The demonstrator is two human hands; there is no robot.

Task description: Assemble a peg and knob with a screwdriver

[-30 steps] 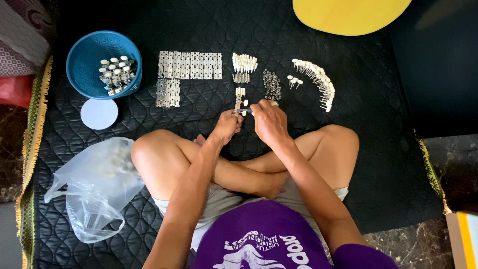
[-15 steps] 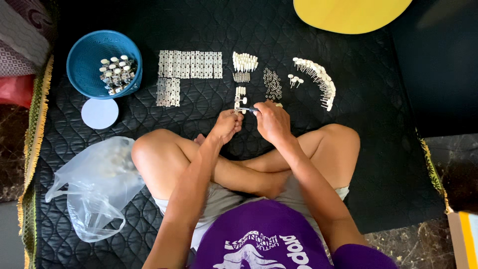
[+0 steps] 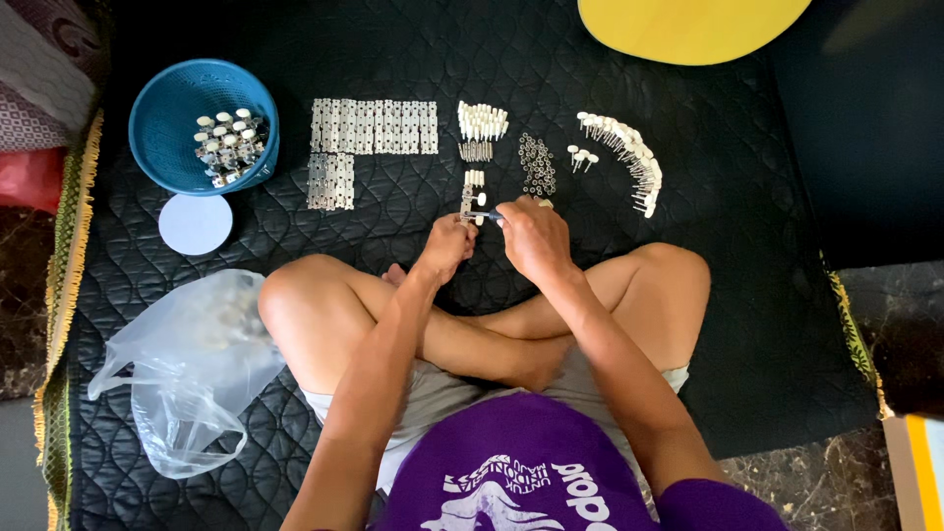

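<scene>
Head view, landmark = black mat (image 3: 629, 118)
- L hand (image 3: 445, 246) + R hand (image 3: 531, 236): close together over mat centre, just past the crossed shins; both pinched on one small metal part (image 3: 482, 214) held between them, w/ white knob at its end
- short peg row (image 3: 472, 187): on mat, just beyond the hands
- white pegs (image 3: 482, 126): bundle, further up mat from that row
- washers (image 3: 537, 165): small dark heap, right of the row
- peg arc (image 3: 629, 157): curved line, mat right of washers
- plates (image 3: 374, 128): metal strips in rows, mat left of pegs
- blue bowl (image 3: 167, 108): mat's far-left corner, finished pcs inside
- white lid (image 3: 195, 224): just below bowl
- bag (image 3: 177, 364): clear plastic, mat's near-left, beside L knee
- yellow disc (image 3: 688, 29): mat's far edge, right
</scene>
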